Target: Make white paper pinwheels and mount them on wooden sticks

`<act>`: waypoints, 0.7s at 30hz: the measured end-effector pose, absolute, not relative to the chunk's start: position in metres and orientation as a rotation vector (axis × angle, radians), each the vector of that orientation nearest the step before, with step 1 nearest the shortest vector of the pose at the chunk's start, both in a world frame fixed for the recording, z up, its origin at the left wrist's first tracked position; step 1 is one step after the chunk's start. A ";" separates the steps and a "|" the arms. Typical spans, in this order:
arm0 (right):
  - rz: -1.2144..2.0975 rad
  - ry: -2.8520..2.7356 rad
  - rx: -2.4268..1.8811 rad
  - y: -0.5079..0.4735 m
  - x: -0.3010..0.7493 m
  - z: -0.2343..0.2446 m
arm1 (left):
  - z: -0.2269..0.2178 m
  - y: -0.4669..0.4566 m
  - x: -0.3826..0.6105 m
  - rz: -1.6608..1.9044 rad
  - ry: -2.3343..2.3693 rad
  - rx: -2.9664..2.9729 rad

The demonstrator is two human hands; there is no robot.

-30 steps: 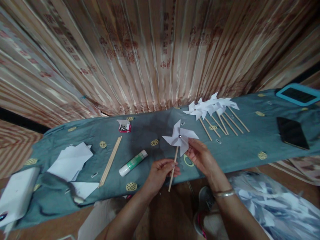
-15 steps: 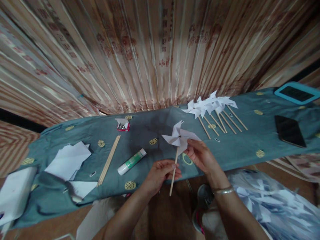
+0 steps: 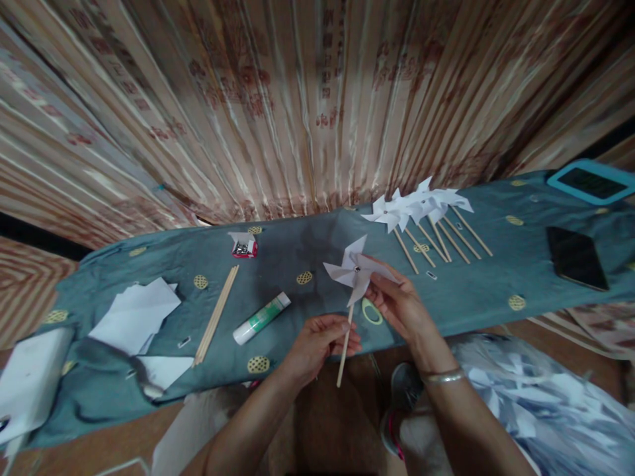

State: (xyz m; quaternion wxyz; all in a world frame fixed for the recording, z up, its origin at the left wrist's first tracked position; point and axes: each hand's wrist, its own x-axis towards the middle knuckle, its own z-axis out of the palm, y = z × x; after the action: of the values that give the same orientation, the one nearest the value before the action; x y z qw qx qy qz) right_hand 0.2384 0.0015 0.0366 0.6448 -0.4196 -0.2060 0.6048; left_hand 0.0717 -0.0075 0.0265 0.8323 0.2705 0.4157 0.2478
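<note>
A white paper pinwheel [image 3: 356,270] with a metal pin at its centre is held up over the near table edge. My left hand [image 3: 317,344] pinches its wooden stick low down, and the stick's end pokes out below the fingers. At the right-hand blade is my right hand [image 3: 397,297], thumb and fingers closed on the paper. Farther back on the right lie several finished-looking pinwheels [image 3: 421,205] in an overlapping row, sticks towards me. Left of my hands are a glue stick [image 3: 262,318] and a bundle of wooden sticks [image 3: 215,316].
A small red box of metal pins [image 3: 244,246] sits mid-left. White paper sheets [image 3: 136,314] are stacked on the left, by a white device [image 3: 32,383]. A phone [image 3: 576,258] and a blue-framed tablet [image 3: 590,182] lie right. Below is a plastic bag of pinwheels [image 3: 540,396].
The pinwheel's blades have turned a little on the pin, and my right fingers have shifted slightly with the right blade. My left hand keeps its grip on the stick.
</note>
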 end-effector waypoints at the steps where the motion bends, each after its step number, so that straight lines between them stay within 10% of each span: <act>1: 1.367 -0.474 -0.961 0.001 0.238 0.037 | 0.026 -0.008 0.072 0.526 0.880 0.570; 21: 1.037 -0.514 -1.182 0.002 0.248 0.026 | 0.024 -0.003 0.071 0.601 0.925 0.594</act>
State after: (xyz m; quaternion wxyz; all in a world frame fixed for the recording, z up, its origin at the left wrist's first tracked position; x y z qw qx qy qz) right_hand 0.2477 0.0022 0.0265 0.6772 -0.5257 -0.2288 0.4612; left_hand 0.0709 -0.0031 0.0236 0.8102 0.2780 0.4328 0.2811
